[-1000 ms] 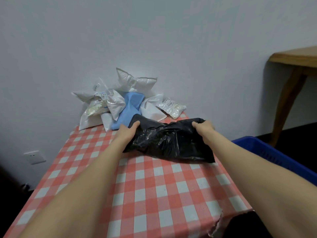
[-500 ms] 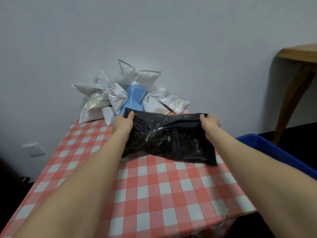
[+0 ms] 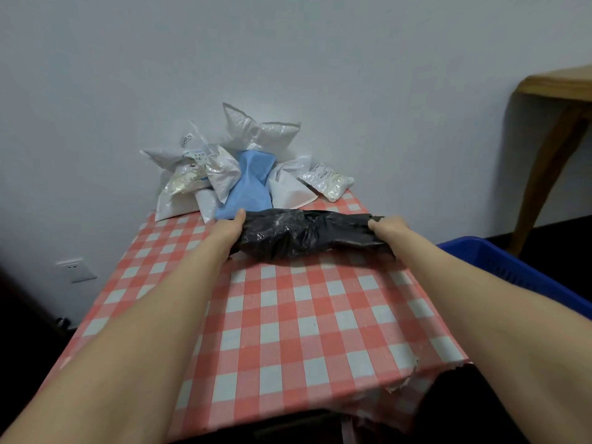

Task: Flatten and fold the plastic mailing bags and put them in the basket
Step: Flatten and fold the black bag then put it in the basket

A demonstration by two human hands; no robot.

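A crumpled black mailing bag (image 3: 304,236) is stretched sideways just above the far half of the red-checked table (image 3: 288,331). My left hand (image 3: 226,233) grips its left end and my right hand (image 3: 387,227) grips its right end. Behind it, against the wall, lies a heap of mailing bags: a blue bag (image 3: 248,184), several white bags (image 3: 259,131) and a small clear packet (image 3: 330,181). The blue basket (image 3: 499,267) stands low at the table's right side, only partly in view.
A wooden side table (image 3: 563,91) stands at the far right by the wall. A wall socket (image 3: 75,269) sits low on the left. The tablecloth's near right corner (image 3: 413,376) is torn. The floor on both sides is dark.
Both hands have pulled apart and lifted the black bag's far edge, so the bag is now stretched into a longer, narrower band. The view has tilted down slightly.
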